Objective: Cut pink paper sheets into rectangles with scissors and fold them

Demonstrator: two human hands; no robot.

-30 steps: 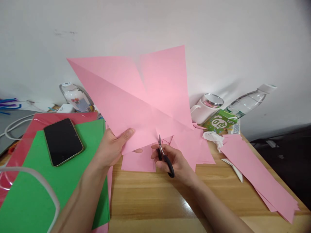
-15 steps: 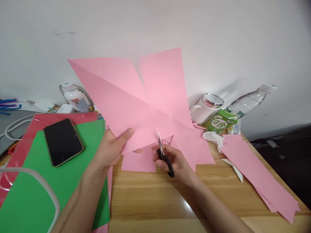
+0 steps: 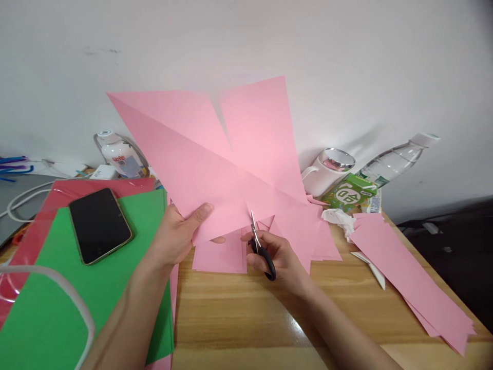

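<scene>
A large pink paper sheet (image 3: 215,154) with slits cut toward its middle stands raised over the wooden table (image 3: 239,308). My left hand (image 3: 179,236) pinches its lower left edge, thumb on top. My right hand (image 3: 277,257) is closed round black-handled scissors (image 3: 260,244). Their blades point up into the sheet's lower edge, in a slit there.
Green paper (image 3: 77,303) over red paper lies at the left with a black phone (image 3: 99,223) on it. Pink offcuts (image 3: 412,280) lie at the right. A white mug (image 3: 327,172), a green pack (image 3: 350,192), a water bottle (image 3: 393,159) and crumpled tissue stand behind.
The scissors have pushed a little further up into the sheet. The sheet's upper flaps have shifted slightly. My left hand has stayed in place.
</scene>
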